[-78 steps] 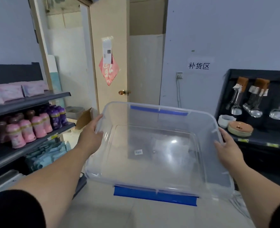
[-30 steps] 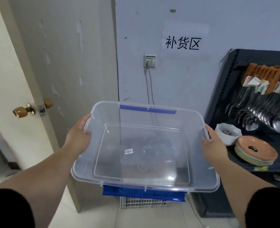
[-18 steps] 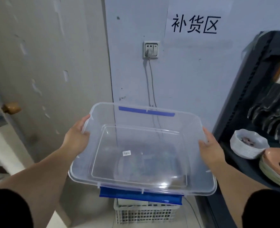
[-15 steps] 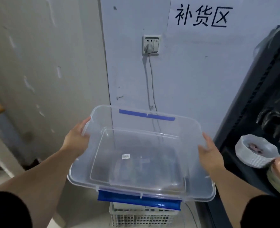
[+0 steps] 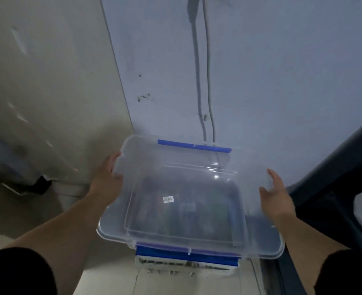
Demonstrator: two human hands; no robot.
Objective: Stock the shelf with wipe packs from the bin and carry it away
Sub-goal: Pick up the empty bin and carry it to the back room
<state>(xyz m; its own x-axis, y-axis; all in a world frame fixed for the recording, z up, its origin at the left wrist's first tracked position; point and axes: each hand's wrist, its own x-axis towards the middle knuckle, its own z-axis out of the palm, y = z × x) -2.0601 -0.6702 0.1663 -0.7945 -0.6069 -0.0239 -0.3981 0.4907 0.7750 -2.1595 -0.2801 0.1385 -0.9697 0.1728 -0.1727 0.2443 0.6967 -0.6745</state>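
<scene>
The clear plastic bin [image 5: 133, 145] with blue clasps on its near and far ends is empty, apart from a small white sticker on its bottom. It is held low, close to a blue-grey wall. My left hand [image 5: 108, 179] grips its left rim. On the right rim lies my right hand [image 5: 276, 199], thumb inside and fingers loosely spread. No wipe packs are in view.
A white slatted basket [image 5: 175, 266] sits on the floor directly under the bin. A dark shelf frame [image 5: 335, 167] stands close on the right. Two cables [image 5: 207, 81] run down the wall behind the bin. A grey door panel [image 5: 37, 81] is at the left.
I walked from the shelves to the wall corner with the empty bin. In the last half second the bin dropped lower over the white basket, and my right fingers loosened.
</scene>
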